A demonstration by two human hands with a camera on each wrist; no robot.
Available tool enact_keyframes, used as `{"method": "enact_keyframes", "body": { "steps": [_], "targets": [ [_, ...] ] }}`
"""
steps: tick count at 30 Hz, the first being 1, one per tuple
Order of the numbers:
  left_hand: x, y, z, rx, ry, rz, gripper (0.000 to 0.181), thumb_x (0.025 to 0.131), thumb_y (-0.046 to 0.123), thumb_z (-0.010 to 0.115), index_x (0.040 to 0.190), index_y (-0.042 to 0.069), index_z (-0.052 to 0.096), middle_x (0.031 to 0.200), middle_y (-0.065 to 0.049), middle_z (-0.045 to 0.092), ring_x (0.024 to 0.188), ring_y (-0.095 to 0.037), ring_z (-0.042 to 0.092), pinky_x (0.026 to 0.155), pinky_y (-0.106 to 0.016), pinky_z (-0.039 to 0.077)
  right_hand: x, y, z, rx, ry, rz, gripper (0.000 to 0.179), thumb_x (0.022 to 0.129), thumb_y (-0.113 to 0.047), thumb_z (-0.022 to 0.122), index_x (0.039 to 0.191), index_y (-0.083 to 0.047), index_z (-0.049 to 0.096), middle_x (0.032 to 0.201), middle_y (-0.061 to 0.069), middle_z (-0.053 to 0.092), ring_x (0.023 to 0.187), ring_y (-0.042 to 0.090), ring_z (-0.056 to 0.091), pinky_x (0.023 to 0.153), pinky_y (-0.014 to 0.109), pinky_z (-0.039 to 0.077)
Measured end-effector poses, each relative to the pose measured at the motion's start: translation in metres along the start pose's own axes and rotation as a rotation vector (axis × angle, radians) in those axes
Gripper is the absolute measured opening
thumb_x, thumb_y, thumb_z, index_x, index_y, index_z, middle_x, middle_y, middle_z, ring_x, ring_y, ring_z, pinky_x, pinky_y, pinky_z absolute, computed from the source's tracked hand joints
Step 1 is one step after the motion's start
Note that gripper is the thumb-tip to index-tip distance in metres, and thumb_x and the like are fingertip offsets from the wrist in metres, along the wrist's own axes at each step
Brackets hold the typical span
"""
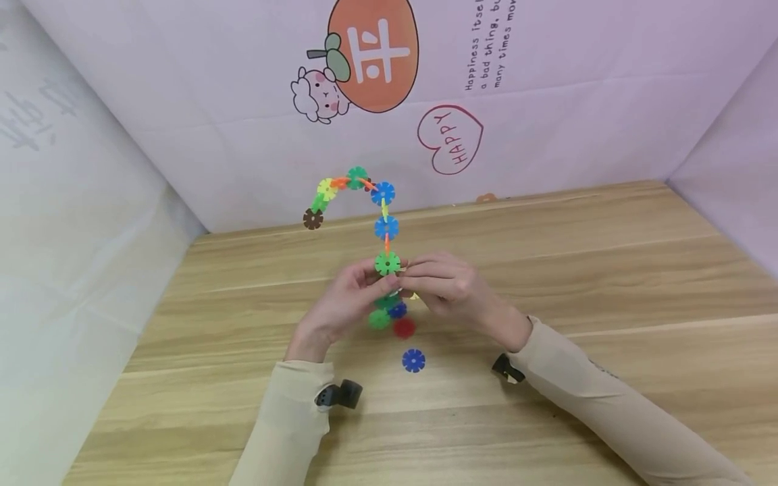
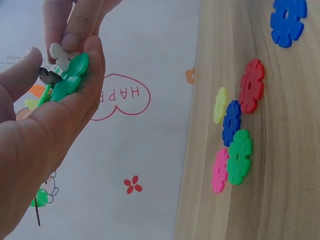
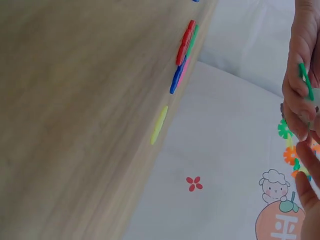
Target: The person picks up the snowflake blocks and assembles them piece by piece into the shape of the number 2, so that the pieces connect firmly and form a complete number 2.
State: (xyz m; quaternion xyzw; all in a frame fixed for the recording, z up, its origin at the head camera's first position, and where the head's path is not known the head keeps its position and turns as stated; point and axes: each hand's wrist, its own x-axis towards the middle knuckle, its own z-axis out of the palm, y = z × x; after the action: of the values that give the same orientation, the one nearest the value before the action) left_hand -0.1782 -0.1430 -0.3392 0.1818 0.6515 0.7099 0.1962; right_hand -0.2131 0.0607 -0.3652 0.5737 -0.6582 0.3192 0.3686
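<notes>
Disc chain (image 1: 386,228) of slotted plastic pieces stands up from between two hands over the middle of the tabletop (image 1: 547,418), bending leftward at its top. Nearest are beige sleeves (image 1: 286,415), each with a dark wrist camera (image 1: 349,394) strapped on. Between the forearms, a lone blue disc (image 1: 413,360) lies flat on the wood. Just beyond it come a red disc (image 1: 404,329), then a light green disc (image 1: 379,319) and a small blue disc (image 1: 398,310) side by side; the left wrist view also shows a pink disc (image 2: 220,171) beside the green one, and a yellow disc (image 2: 220,105) near the blue.

Above these, the left hand (image 1: 340,297) grips the lower end of the chain, its fingers curled around a dark green disc (image 2: 71,82). The right hand (image 1: 446,287) meets it, fingers pinching a white piece (image 2: 60,56) against that green edge — whether the two are joined I cannot tell.

From the hands, green, orange, blue, yellow and blue pieces climb in turn, some seen edge-on; the bend continues in orange, green and yellow, down to a brown disc (image 1: 313,219) at the free end. Farthest back hangs a pale cloth (image 1: 243,155) — printed with a sheep, an orange fruit and a red "HAPPY" heart (image 1: 451,140).
</notes>
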Motion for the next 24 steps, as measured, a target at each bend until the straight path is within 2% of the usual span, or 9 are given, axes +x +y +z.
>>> {"method": "enact_keyframes", "body": {
  "steps": [4,6,8,9,11,14,17,21,24],
  "targets": [
    [-0.002,0.003,-0.002,0.064,0.027,0.005,0.027,0.099,0.012,0.053,0.121,-0.004,0.057,0.116,-0.021,0.063,0.104,-0.029,0.063,0.094,-0.039,0.049,0.002,0.001,-0.003,0.044,0.016,0.089,0.011,0.083,0.0,0.07,0.094,0.004,0.072,0.092,0.014,0.071,0.084,0.025,0.069,0.076,0.032,0.056],
    [-0.002,0.005,-0.003,0.102,0.061,-0.014,0.029,0.099,0.015,0.054,0.121,-0.003,0.057,0.115,-0.021,0.063,0.104,-0.032,0.063,0.091,-0.038,0.051,0.002,0.001,-0.005,0.049,0.02,0.193,0.009,0.081,0.004,0.069,0.091,0.005,0.071,0.088,0.014,0.07,0.08,0.024,0.068,0.073,0.032,0.056],
    [-0.002,0.007,-0.003,0.135,0.102,-0.048,0.029,0.097,0.018,0.058,0.12,0.001,0.059,0.114,-0.02,0.064,0.106,-0.035,0.061,0.089,-0.036,0.052,0.001,0.0,-0.007,0.02,-0.049,0.346,0.005,0.082,0.002,0.068,0.086,0.002,0.07,0.082,0.01,0.069,0.074,0.02,0.065,0.068,0.031,0.056],
    [-0.003,0.008,-0.004,0.144,0.114,-0.058,0.03,0.096,0.019,0.059,0.12,0.001,0.059,0.112,-0.019,0.064,0.106,-0.037,0.06,0.088,-0.036,0.052,0.001,-0.001,-0.008,0.011,-0.12,0.444,0.005,0.082,0.001,0.067,0.085,0.001,0.071,0.081,0.008,0.069,0.072,0.018,0.064,0.066,0.03,0.055],
    [-0.002,0.009,-0.003,0.16,0.128,-0.07,0.029,0.095,0.019,0.062,0.119,0.003,0.06,0.11,-0.016,0.065,0.107,-0.038,0.059,0.087,-0.037,0.052,-0.001,-0.005,-0.01,-0.002,-0.345,0.651,0.006,0.084,-0.004,0.068,0.088,-0.004,0.072,0.081,0.003,0.069,0.07,0.014,0.062,0.064,0.028,0.054],
    [-0.001,0.011,-0.003,0.18,0.146,-0.078,0.026,0.093,0.019,0.064,0.116,0.008,0.062,0.106,-0.014,0.066,0.107,-0.036,0.059,0.087,-0.04,0.05,-0.003,-0.009,-0.005,0.021,-0.68,0.864,0.009,0.086,-0.016,0.071,0.091,-0.009,0.072,0.081,-0.002,0.068,0.069,0.01,0.058,0.064,0.026,0.051],
    [-0.001,0.011,-0.003,0.196,0.158,-0.083,0.025,0.091,0.019,0.067,0.114,0.01,0.064,0.105,-0.012,0.067,0.106,-0.032,0.06,0.088,-0.045,0.05,-0.003,-0.012,0.005,0.086,-0.799,0.945,0.014,0.086,-0.024,0.072,0.087,-0.01,0.07,0.073,-0.002,0.064,0.064,0.011,0.054,0.06,0.026,0.047],
    [-0.003,0.01,-0.004,0.217,0.147,-0.077,0.027,0.089,0.017,0.069,0.115,0.009,0.064,0.11,-0.01,0.065,0.106,-0.028,0.06,0.088,-0.045,0.05,0.0,-0.016,0.017,0.092,-0.808,0.989,0.023,0.082,-0.031,0.076,0.075,-0.014,0.063,0.06,-0.003,0.052,0.055,0.011,0.045,0.051,0.025,0.037],
    [-0.004,0.009,-0.006,0.223,0.131,-0.06,0.028,0.089,0.013,0.069,0.116,0.008,0.064,0.114,-0.012,0.063,0.108,-0.025,0.058,0.087,-0.041,0.051,0.004,-0.019,0.023,0.073,-0.829,0.981,0.026,0.078,-0.032,0.08,0.079,-0.014,0.061,0.062,-0.004,0.051,0.057,0.012,0.045,0.051,0.025,0.037]
  ]
}}
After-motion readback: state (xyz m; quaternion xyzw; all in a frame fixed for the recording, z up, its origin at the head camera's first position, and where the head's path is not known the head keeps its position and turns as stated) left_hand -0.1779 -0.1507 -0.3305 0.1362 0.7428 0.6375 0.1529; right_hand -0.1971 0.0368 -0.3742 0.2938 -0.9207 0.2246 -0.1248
